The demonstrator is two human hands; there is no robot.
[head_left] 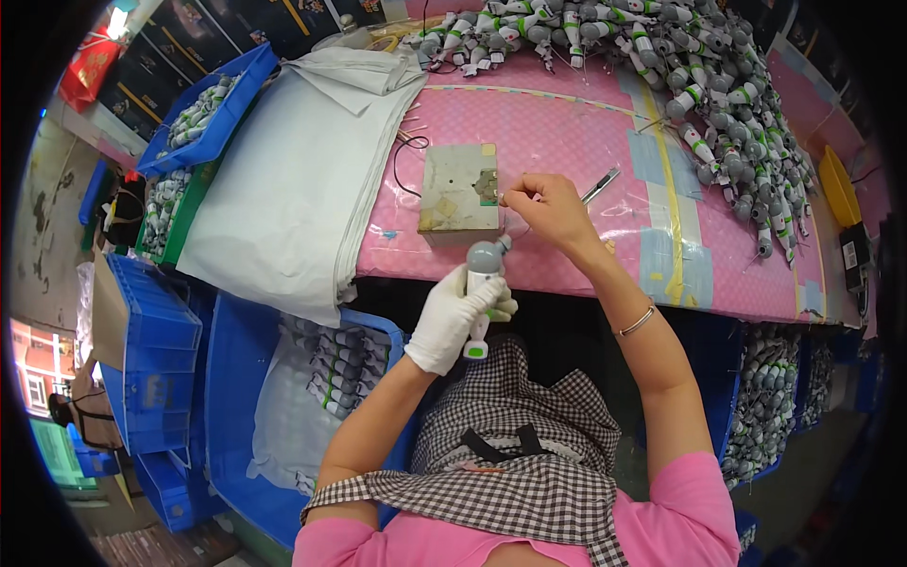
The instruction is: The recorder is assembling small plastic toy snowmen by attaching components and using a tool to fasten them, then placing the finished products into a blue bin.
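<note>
My left hand [442, 323], in a white glove, is closed around a white and grey handheld device [486, 257] with a round grey head and green trim. The device stands roughly upright just off the table's front edge, head up. My bare right hand [548, 208] is closed in a pinch at the right side of a grey metal box [455, 189]. What its fingertips hold is too small to make out. A dark cord runs out from the box's left side. Right of that hand, a utility knife [600, 185] lies on the table.
A big heap of similar devices [718, 104] covers the table's back and right. White sheets [293, 180] are stacked on the left. Blue bins [219, 378] with more devices stand below the table, and a blue tray [255, 71] sits at the far left. Pink wrap [557, 123] covers the tabletop.
</note>
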